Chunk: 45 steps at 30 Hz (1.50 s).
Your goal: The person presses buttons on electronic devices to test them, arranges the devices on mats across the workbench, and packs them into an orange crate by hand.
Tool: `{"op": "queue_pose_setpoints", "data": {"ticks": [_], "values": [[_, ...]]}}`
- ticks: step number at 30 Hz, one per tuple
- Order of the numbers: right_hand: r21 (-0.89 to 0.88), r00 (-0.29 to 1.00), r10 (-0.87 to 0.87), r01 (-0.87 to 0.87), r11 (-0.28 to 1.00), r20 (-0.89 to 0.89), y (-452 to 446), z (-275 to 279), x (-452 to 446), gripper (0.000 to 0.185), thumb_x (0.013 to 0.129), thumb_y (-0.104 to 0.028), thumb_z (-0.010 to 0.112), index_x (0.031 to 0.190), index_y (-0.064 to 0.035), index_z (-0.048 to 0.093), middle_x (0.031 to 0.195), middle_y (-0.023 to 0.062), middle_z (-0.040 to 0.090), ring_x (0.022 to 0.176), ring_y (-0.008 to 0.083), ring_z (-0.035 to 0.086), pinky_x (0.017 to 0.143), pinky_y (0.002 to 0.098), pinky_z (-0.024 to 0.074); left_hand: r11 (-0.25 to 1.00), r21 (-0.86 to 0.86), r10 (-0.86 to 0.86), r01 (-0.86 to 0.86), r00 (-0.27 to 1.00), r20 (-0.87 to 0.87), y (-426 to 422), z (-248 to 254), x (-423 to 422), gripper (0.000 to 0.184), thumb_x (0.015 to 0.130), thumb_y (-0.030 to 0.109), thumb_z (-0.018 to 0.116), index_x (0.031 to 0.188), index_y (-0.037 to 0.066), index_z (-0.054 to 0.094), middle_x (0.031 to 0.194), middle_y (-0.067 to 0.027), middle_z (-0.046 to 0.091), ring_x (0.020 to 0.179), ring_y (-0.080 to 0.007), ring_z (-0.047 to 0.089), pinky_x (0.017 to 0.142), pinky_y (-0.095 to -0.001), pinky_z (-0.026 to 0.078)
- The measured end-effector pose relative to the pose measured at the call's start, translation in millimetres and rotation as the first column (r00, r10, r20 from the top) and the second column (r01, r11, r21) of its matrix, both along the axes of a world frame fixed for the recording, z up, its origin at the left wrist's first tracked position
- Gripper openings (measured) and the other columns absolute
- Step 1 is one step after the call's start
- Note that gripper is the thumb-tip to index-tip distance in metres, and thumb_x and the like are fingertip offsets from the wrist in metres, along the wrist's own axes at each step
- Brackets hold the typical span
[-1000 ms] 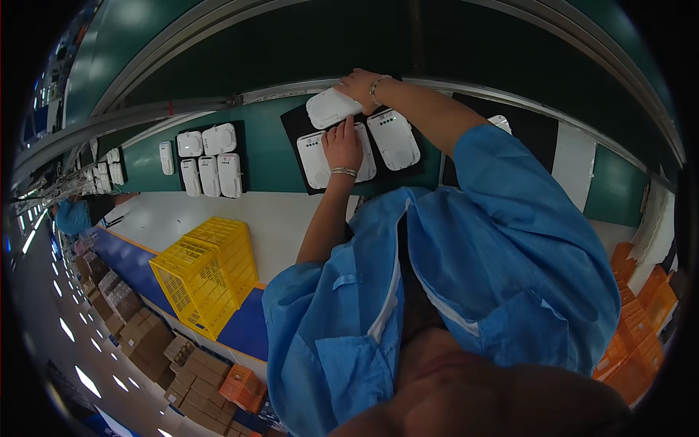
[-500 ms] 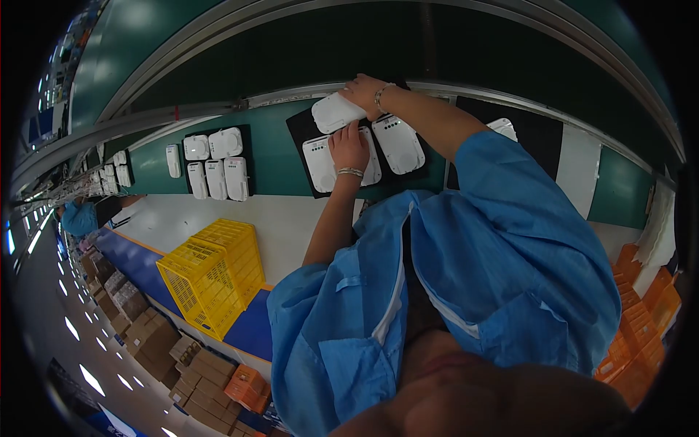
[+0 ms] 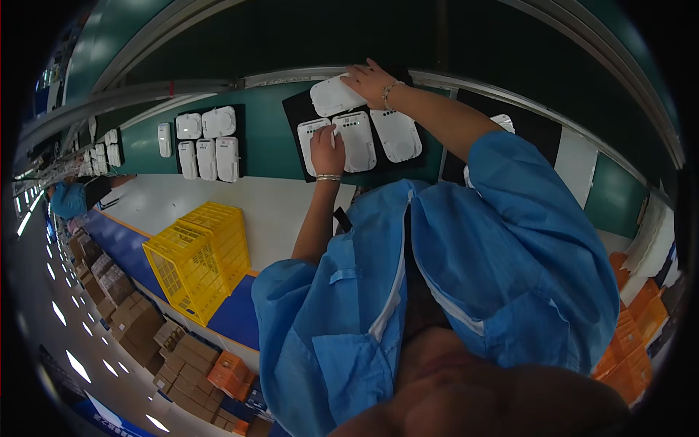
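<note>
Several white plastic device housings with rounded corners and small dark dots lie on a black mat [image 3: 293, 109]. My left hand [image 3: 328, 154] rests over the left housing [image 3: 306, 132], fingers extended and slightly apart. Next to it on the right lies the middle housing [image 3: 354, 146], its dotted face up. My right hand [image 3: 371, 81] lies with spread fingers on the right end of the upper housing [image 3: 333, 96]. Below my right forearm is the right housing [image 3: 397, 140]. Neither hand visibly grasps anything; some of the left fingertips are hard to make out.
On the green bench [image 3: 277, 138], a second group of white housings [image 3: 207, 159] sits on black to the left. A yellow crate [image 3: 196, 262] stands on the left. Cardboard boxes [image 3: 138, 324] and orange bins [image 3: 630, 349] are farther off. Another person's blue sleeve [image 3: 68, 200] shows far left.
My left hand has shifted left, from over the middle housing to the left one. My right hand stays at the upper housing, its fingers more spread. The whole view has shifted slightly.
</note>
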State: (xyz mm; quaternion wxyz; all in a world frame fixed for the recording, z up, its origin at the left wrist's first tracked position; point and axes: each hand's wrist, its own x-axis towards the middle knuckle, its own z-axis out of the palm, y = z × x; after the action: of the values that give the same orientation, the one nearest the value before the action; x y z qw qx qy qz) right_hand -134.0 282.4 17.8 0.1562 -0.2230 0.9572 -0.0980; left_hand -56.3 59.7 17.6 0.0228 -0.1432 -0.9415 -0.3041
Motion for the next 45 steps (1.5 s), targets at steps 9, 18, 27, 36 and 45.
{"op": "queue_pose_setpoints", "data": {"ticks": [9,18,27,36,45], "values": [[-0.112,0.990,-0.110,0.101,0.989,-0.084,5,-11,39,0.067,0.079,-0.008,0.061,0.141,-0.0142,0.039,0.147,0.0109,0.036,0.138,0.0262,0.031,0.115,0.0529,0.0179,0.983,-0.009,0.177,-0.182,0.945,0.274,-49,-20,66,0.023,0.087,0.016,0.063,0.107,0.004,0.066,0.097,-0.0142,0.068,0.080,-0.0271,0.067,0.073,-0.0357,0.053],[-0.148,0.996,-0.090,0.092,0.985,0.023,-73,15,116,0.112,0.059,-0.051,0.080,0.149,-0.0143,0.025,0.152,0.0215,0.022,0.141,0.0364,0.021,0.109,0.0611,0.0213,0.982,0.023,0.174,-0.189,0.942,0.288,-34,-23,77,0.021,0.089,0.013,0.054,0.105,0.004,0.064,0.094,-0.0205,0.065,0.086,-0.0388,0.062,0.076,-0.0449,0.050],[-0.145,0.945,-0.298,0.316,0.938,0.135,-111,5,120,0.105,0.061,-0.043,0.078,0.148,-0.0186,0.024,0.155,0.0193,0.009,0.144,0.0391,0.009,0.102,0.0654,0.0293,0.979,0.084,0.149,-0.187,0.931,0.334,-34,-23,81,0.023,0.089,0.010,0.050,0.108,0.005,0.062,0.099,-0.0200,0.064,0.093,-0.0379,0.061,0.081,-0.0438,0.049],[-0.649,0.778,-0.542,0.595,0.474,0.317,-88,-32,147,0.084,0.073,-0.019,0.072,0.144,-0.0077,0.029,0.146,0.0233,0.027,0.135,0.0390,0.029,0.107,0.0465,0.0356,0.990,0.126,0.014,-0.064,0.933,0.359,-36,-14,70,0.043,0.085,0.019,0.062,0.124,0.005,0.053,0.110,-0.0220,0.060,0.099,-0.0386,0.059,0.084,-0.0448,0.049],[-0.538,0.385,-0.657,0.842,-0.037,0.648,-85,-43,163,0.042,0.087,-0.005,0.048,0.129,-0.0021,0.048,0.110,0.0180,0.066,0.103,0.0321,0.063,0.088,0.0381,0.0502,0.937,-0.329,-0.036,0.118,0.969,0.245,9,7,75,0.101,0.067,0.046,0.079,0.146,0.012,0.027,0.143,-0.0264,0.032,0.128,-0.0461,0.036,0.100,-0.0496,0.040]]}}
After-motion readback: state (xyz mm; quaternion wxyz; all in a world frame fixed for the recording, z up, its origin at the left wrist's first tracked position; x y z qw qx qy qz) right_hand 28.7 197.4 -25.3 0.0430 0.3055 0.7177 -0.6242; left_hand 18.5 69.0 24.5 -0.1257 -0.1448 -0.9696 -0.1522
